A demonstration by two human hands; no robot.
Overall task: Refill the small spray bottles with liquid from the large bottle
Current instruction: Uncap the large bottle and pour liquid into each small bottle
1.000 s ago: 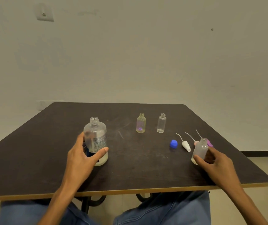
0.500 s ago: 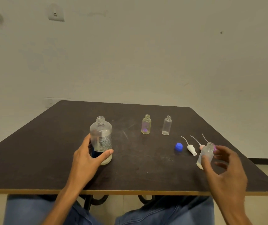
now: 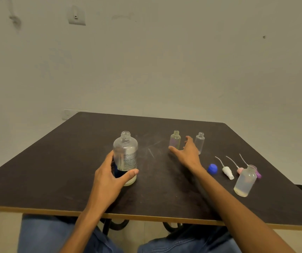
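Clear plastic forms the large bottle [image 3: 125, 156], which stands upright and uncapped on the dark table [image 3: 55, 170] with a thin layer of pale liquid at its base. The left hand [image 3: 110, 178] grips it low down, thumb across the front and fingers curled behind the label.

The right hand [image 3: 187, 152] reaches out over the table with its fingers spread and straight, holding nothing. Just beyond its thumb stands a small yellowish bottle [image 3: 175, 141] with a purple tint inside, uncapped; whether the thumb touches it cannot be told. Just to the right of the fingertips stands a second small clear bottle [image 3: 199, 142], also uncapped and upright, partly hidden behind the hand.

To the right of the right wrist lies a blue cap [image 3: 212, 168]. Further right lie a white spray head [image 3: 227, 172], a pink spray head [image 3: 240, 170] and a purple spray head [image 3: 258, 174], each with a thin dip tube pointing away towards the far edge. Nearer the person than these, well to the right of the right forearm, a third small bottle [image 3: 245, 181] stands open with a little pale liquid in its bottom.

Blue jeans [image 3: 55, 234] show under the near table edge
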